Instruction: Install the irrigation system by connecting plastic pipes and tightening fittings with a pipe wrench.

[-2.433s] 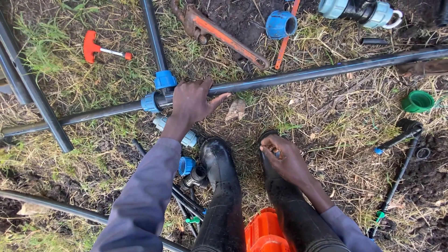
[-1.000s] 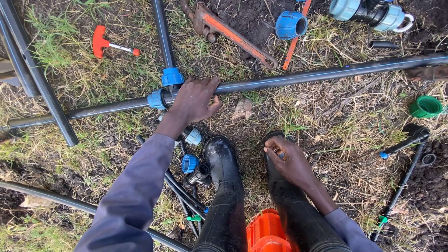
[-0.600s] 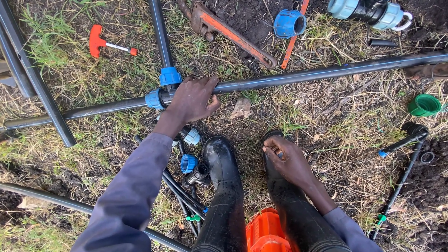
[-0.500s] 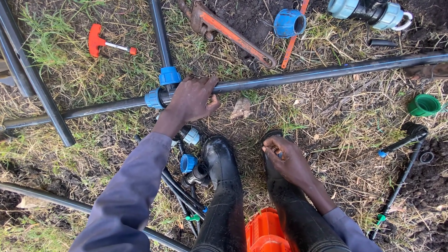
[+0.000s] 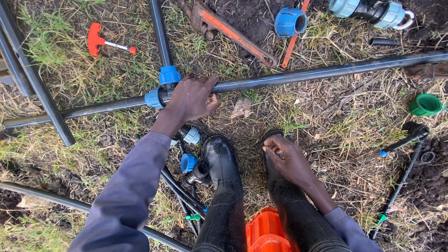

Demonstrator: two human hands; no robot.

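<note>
Far left, at 10 o'clock: red T-handled tool [image 5: 97, 41] lying loose on the grass, untouched.

Left hand [image 5: 191, 98] at 11 o'clock, fingers curled over the tee fitting [image 5: 163, 91] where it meets the long black pipe [image 5: 326, 72]. The fitting sits on the ground at centre-left. Blue nuts show on its left arm and on the upper branch, each with pipe entering. The right-hand side is under the palm, so I cannot tell whether that nut is threaded on; probably the joint in hand.

At 12 o'clock: orange pipe wrench [image 5: 228, 31] lying apart from the fitting, not in use. Just beyond it, a loose blue nut [image 5: 289, 21].

Below the left wrist, beside the black boot [image 5: 224, 163], spare blue and black fittings [image 5: 191, 165], unassembled.

Right hand [image 5: 289, 161] at 5 o'clock, loosely closed and resting on the other boot; something small may be pinched at the fingertips, not clear.

Far right, 3 o'clock: green cap [image 5: 424, 105], unused.

Judgement: two of three joints seated, third under way; tightening likely left.
</note>
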